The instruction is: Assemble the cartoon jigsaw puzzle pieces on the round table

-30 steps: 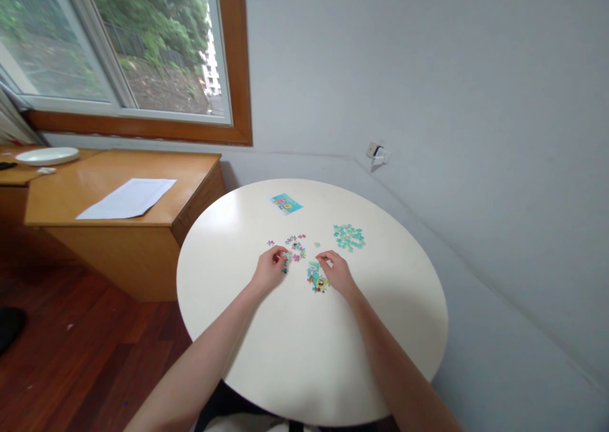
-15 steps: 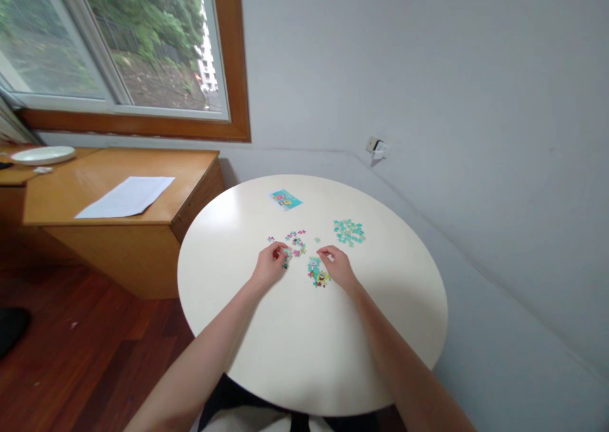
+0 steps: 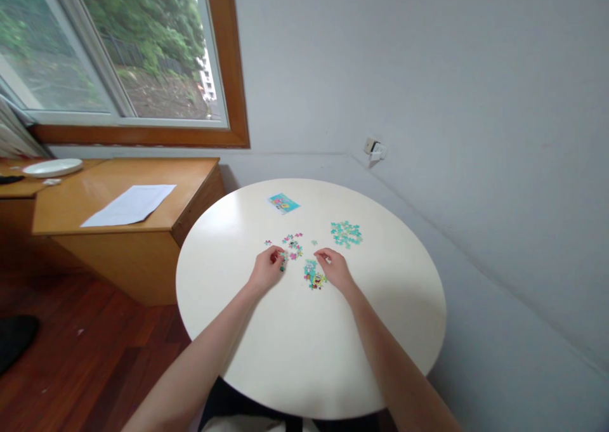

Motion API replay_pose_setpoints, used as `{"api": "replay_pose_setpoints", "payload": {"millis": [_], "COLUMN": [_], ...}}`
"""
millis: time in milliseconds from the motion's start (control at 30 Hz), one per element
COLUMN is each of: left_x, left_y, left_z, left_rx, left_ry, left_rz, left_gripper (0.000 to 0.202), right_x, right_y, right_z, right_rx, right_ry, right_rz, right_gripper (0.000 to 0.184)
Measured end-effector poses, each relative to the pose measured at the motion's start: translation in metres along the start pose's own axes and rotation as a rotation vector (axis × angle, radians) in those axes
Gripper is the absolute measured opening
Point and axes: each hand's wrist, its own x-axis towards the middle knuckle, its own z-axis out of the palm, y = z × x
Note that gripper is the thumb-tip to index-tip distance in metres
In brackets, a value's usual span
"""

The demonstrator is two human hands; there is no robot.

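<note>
My left hand (image 3: 269, 266) is closed in a pinch at the left side of a loose group of jigsaw puzzle pieces (image 3: 293, 254). A small pale green piece (image 3: 284, 255) shows at its fingertips. Curled with thumb and finger together, my right hand (image 3: 333, 267) is just above and right of a partly joined puzzle section (image 3: 313, 276) with a yellow cartoon figure on it. Whatever it pinches is too small to make out. One pale green puzzle piece (image 3: 314, 242) lies alone just beyond the right fingertips.
A pile of teal and green pieces (image 3: 347, 234) lies on the right of the round white table (image 3: 295, 343). Farther back is a picture card (image 3: 283, 203). To the left stands a wooden desk (image 3: 114, 216) with paper (image 3: 130, 205) and a white plate (image 3: 53, 167).
The view has shifted slightly, so everything sits a little lower and most table items a little to the left. Both hands stay in nearly the same places over the pieces, still pinched.
</note>
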Motion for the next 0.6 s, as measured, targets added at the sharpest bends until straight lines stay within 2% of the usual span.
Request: {"api": "replay_pose_setpoints", "payload": {"millis": [400, 600], "left_x": [-0.001, -0.004], "left_y": [0.004, 0.009], "left_z": [0.0, -0.002], "left_rx": [0.146, 0.213], "left_ry": [0.015, 0.058], "left_rz": [0.059, 0.075], "left_gripper": [0.016, 0.017], "right_x": [0.0, 0.001], "right_y": [-0.008, -0.014], "right_z": [0.0, 0.0], "right_rx": [0.106, 0.097], "right_ry": [-0.037, -0.074], "right_rz": [0.046, 0.059], "right_gripper": [0.022, 0.02]}}
